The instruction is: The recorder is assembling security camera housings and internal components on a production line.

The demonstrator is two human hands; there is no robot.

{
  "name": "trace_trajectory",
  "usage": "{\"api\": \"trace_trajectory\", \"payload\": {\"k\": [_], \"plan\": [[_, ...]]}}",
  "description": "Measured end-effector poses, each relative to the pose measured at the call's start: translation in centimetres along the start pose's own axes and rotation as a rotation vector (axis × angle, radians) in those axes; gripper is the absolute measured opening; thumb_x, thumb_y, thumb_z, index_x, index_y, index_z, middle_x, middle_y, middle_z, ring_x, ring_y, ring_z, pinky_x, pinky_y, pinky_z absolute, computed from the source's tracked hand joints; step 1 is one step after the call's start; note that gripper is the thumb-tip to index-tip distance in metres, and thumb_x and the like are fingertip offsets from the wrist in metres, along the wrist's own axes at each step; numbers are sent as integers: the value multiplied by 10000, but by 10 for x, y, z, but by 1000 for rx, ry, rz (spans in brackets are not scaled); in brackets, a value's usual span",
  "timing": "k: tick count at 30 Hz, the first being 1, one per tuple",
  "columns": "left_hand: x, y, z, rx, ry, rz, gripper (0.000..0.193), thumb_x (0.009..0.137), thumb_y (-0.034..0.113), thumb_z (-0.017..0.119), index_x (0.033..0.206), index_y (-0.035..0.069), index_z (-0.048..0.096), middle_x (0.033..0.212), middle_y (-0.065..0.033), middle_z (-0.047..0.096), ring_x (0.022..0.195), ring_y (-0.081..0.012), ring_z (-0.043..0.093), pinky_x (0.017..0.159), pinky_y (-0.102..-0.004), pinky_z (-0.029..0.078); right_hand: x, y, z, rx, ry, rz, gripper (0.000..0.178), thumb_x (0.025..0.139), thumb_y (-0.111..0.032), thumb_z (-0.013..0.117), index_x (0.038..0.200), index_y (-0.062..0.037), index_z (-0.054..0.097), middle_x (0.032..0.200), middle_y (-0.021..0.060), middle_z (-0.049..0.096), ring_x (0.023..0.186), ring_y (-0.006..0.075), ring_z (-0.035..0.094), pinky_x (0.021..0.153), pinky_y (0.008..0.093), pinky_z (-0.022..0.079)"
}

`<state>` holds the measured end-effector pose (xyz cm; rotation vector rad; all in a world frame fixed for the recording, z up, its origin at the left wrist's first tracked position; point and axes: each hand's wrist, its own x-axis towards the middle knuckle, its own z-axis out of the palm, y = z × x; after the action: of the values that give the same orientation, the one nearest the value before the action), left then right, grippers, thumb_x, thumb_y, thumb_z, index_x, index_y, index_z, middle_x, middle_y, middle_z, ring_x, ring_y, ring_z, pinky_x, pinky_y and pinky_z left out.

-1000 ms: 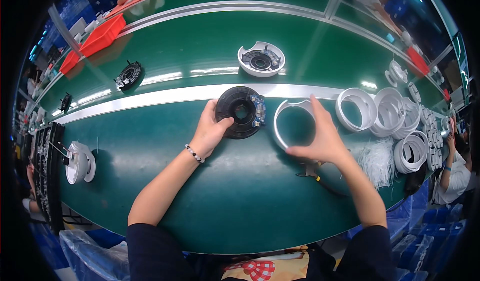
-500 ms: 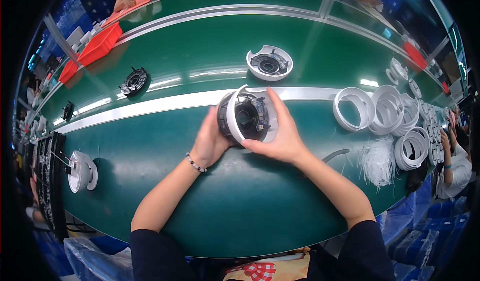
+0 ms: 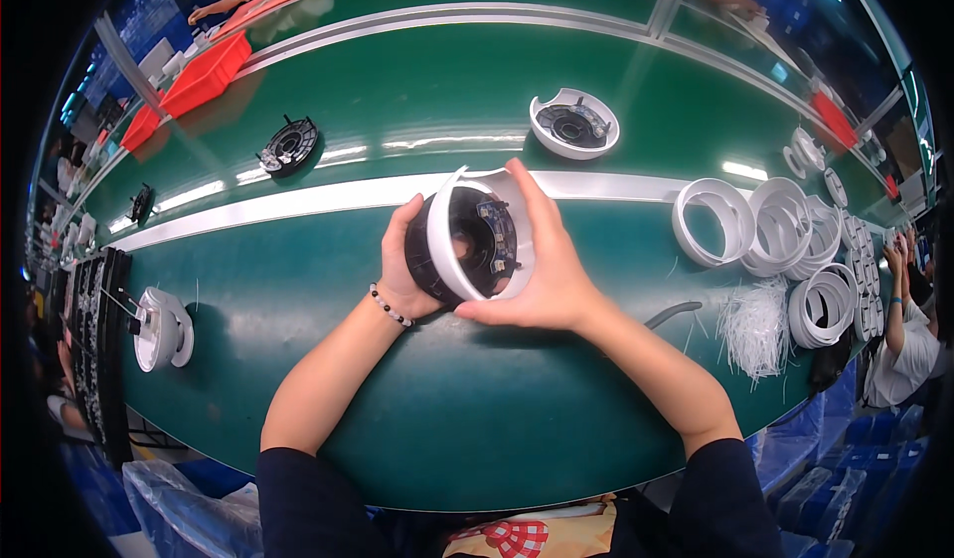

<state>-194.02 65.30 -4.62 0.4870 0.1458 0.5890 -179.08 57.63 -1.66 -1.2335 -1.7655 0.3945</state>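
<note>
Above the middle of the green table, my right hand (image 3: 556,272) wraps round a white plastic ring housing (image 3: 450,235), thumb at its lower edge and fingers over the top. A black round inner part (image 3: 425,250) with a small circuit board on it sits within the ring and sticks out at its left. My left hand (image 3: 402,272) is closed against that black part from the left, its fingertips partly hidden behind. The assembly is tilted, its open side toward the right. Whether the two pieces are locked together, I cannot tell.
Several white rings (image 3: 714,222) stand at the right beside a heap of clear strips (image 3: 753,329). A white device (image 3: 161,329) stands at left near a black rack (image 3: 94,349). Beyond the white rail (image 3: 298,200) lie a black round part (image 3: 290,148) and a filled white housing (image 3: 576,124).
My hands have shifted slightly left with the housing, and the black part is turned further behind the white ring. The pieces beyond the rail have moved right.
</note>
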Motion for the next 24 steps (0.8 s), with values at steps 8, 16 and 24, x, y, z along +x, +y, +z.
{"api": "trace_trajectory", "payload": {"k": [8,16,24], "plan": [[-3,0,-7,45,161,59,592,807,532,321,1146,67,461,1062,-138,537,971,-281,529,824,-478,449,3,-4,19,-90,-54,84,1198,475,-441,794,1306,80,106,1322,309,170,1236,428,183,1004,467,215],[-13,8,-6,39,124,57,589,816,525,306,1121,52,479,1039,-141,546,926,-276,547,769,-458,478,8,-2,20,-82,-112,-93,1168,473,-393,793,1319,42,115,1330,287,170,1235,435,184,994,484,223],[-22,10,-11,83,108,116,536,855,457,271,1144,62,488,1085,-102,547,983,-224,535,861,-370,442,18,-2,26,-49,-172,-231,1146,467,-356,794,1331,11,137,1325,256,219,1228,411,224,1000,463,227]]}}
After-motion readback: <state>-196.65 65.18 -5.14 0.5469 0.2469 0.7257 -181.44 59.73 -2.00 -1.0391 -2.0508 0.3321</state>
